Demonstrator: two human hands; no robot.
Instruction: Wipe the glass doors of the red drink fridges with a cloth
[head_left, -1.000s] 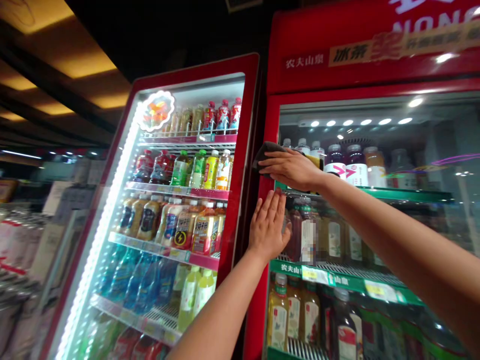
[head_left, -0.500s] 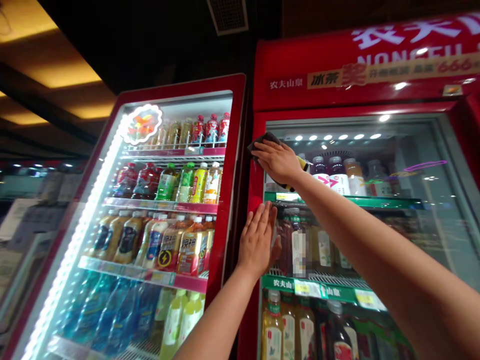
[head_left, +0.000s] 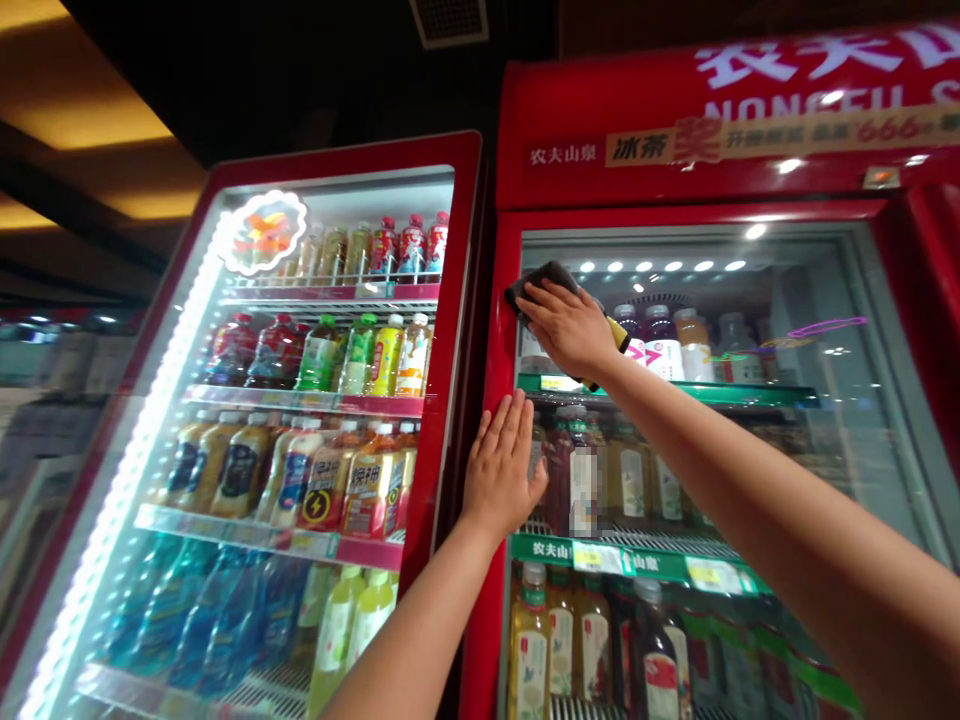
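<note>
The left hand (head_left: 501, 470) is released: palm toward the right-hand cooler (head_left: 540, 190), fingers extended upward and close together, thumb apart. It lies over the left side of the red door frame (head_left: 493, 345) and the adjoining edge of the glass (head_left: 847, 300).

The right hand (head_left: 566, 325) is positioned above the left hand, the two apart. It lies flat over a dark cloth (head_left: 536, 279), fingers extended. The thumb is hidden; whether it grips the cloth cannot be told. The cloth is located at the upper left of the glass and overlaps the inner edge of the frame; its yellow-trimmed part projects near the wrist.

Behind the glass, bottles (head_left: 661, 342) stand on the upper shelf (head_left: 701, 394), which has a green front edge. Further bottles occupy the shelves below.

A second red-framed cooler (head_left: 459, 290) stands to the left, its bottles arranged in rows. A scalloped, illuminated badge (head_left: 264, 232) is located at its upper left corner.
</note>
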